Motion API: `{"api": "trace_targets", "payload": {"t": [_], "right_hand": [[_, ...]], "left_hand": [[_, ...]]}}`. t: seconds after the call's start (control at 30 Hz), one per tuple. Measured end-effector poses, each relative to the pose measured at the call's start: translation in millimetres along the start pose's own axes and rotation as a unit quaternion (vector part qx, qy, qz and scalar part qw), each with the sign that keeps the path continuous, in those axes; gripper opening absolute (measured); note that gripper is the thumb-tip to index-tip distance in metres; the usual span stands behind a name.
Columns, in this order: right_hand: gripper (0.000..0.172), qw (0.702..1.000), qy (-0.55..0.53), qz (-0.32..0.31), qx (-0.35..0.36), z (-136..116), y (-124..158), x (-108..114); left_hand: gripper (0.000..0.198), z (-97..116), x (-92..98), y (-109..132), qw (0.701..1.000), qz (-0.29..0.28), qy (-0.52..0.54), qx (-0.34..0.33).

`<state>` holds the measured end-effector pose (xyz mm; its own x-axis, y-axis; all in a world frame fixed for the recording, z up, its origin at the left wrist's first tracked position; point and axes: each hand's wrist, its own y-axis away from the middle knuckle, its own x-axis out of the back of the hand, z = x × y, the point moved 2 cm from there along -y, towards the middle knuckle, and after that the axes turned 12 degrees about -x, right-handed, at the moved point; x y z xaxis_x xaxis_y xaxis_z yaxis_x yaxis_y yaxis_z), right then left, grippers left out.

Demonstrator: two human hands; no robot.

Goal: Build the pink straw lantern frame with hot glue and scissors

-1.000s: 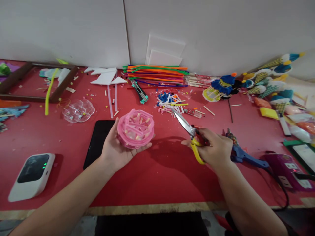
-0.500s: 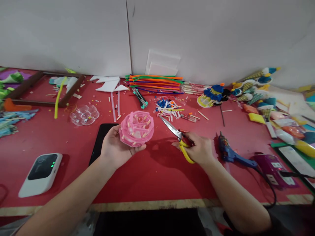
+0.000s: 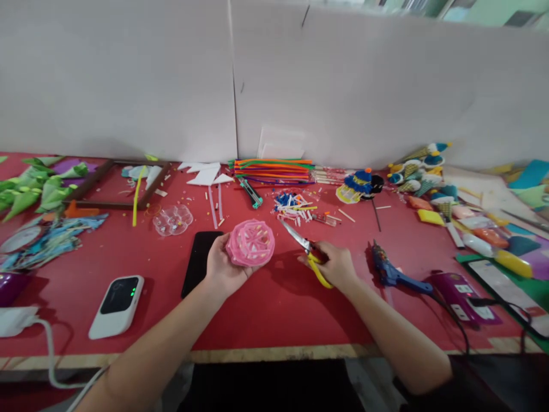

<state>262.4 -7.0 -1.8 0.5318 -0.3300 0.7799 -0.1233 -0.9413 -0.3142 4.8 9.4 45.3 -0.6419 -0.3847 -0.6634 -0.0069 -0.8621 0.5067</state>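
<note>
My left hand (image 3: 229, 269) holds up a round pink craft piece (image 3: 251, 243), its fingers curled under and behind it. Pink bands cross its top, and small pale bits show among them. In my right hand (image 3: 334, 264) is a pair of scissors (image 3: 317, 272) with yellow handles. Their blades point up and left towards the craft piece, apart from it, and look nearly closed. Below the left hand a black phone (image 3: 197, 263) lies flat. Beyond both hands is a pile of small white, blue and pink cut pieces (image 3: 295, 206).
A blue glue gun (image 3: 397, 277) and a purple power block (image 3: 465, 300) with cords lie at right. A white device (image 3: 116, 309) sits at left. Pipe cleaners (image 3: 274, 170), a green cutter (image 3: 251, 191) and a clear flower-shaped tray (image 3: 172, 220) lie further back, before a pale partition (image 3: 150, 80).
The camera view has shifted left and up, showing more of the left side. The pink piece has tilted so its top faces me more. Both hands keep their hold.
</note>
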Motion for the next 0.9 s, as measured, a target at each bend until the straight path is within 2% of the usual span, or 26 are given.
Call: {"api": "trace_targets", "payload": {"t": [0.13, 0.2, 0.43, 0.67, 0.73, 0.9], "right_hand": [[0.060, 1.000, -0.006, -0.001, 0.021, -6, -1, -7], [0.060, 1.000, -0.010, 0.003, 0.028, -6, -2, -9], [0.057, 1.000, -0.025, 0.001, 0.019, 1, -1, -9], [0.057, 1.000, -0.028, 0.008, 0.011, -1, 3, -4], [0.058, 0.999, -0.026, 0.021, 0.026, -2, 3, -1], [0.054, 0.996, -0.036, 0.037, 0.066, -7, 6, 5]], "left_hand": [[0.040, 4, 1.2, 0, 1.000, 0.016, 0.013, -0.006], [0.040, 5, 1.1, -1, 1.000, -0.002, 0.007, -0.009], [0.047, 5, 1.1, -4, 0.999, 0.015, 0.022, -0.034], [0.047, -2, 2.5, -3, 0.998, -0.063, 0.004, 0.023], [0.044, -2, 3.5, -3, 0.998, -0.055, -0.013, 0.032], [0.032, 0, 6.3, -8, 0.999, -0.005, -0.038, 0.001]]}}
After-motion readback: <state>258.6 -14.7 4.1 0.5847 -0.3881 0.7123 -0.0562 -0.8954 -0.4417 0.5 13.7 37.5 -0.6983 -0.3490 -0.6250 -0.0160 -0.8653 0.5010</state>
